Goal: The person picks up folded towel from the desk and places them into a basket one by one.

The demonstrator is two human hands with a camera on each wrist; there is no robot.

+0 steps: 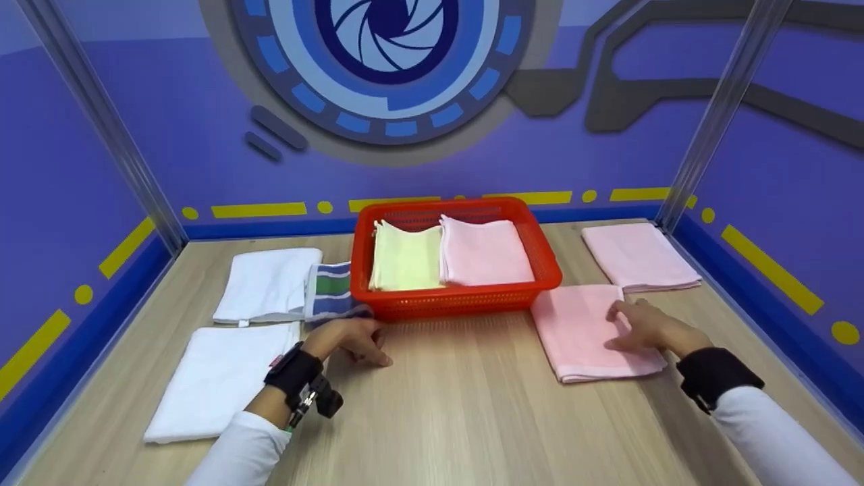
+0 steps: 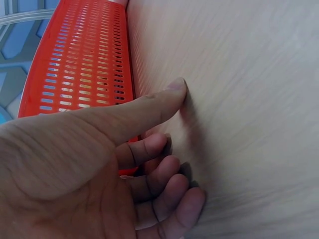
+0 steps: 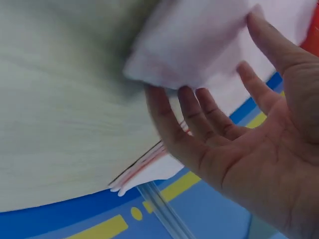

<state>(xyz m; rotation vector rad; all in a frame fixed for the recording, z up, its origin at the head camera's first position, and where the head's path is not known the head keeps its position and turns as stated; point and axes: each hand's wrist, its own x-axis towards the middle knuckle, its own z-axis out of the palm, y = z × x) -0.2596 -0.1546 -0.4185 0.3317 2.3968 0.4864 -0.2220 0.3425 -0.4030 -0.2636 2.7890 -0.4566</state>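
Observation:
In the head view my right hand (image 1: pixel 649 328) is over the right side of a folded pink towel (image 1: pixel 584 331), which lies on the table right of the red basket (image 1: pixel 459 295). In the right wrist view, spread fingers touch that towel (image 3: pixel 194 45) along its edge, without closing round it. My left hand (image 1: pixel 351 337) hovers low over the table by the basket's front left corner, fingers loosely bent and holding nothing. Within the basket, a pale yellow towel (image 1: pixel 408 260) stands beside a pink one (image 1: pixel 487 253), both folded.
A second folded pink towel (image 1: pixel 641 255) lies at the back right. On the left are two folded white towels, one behind (image 1: pixel 266 280) and one in front (image 1: pixel 216 385). A striped towel (image 1: pixel 331 287) touches the basket's left side. Blue-purple walls (image 1: pixel 432 175) enclose the table.

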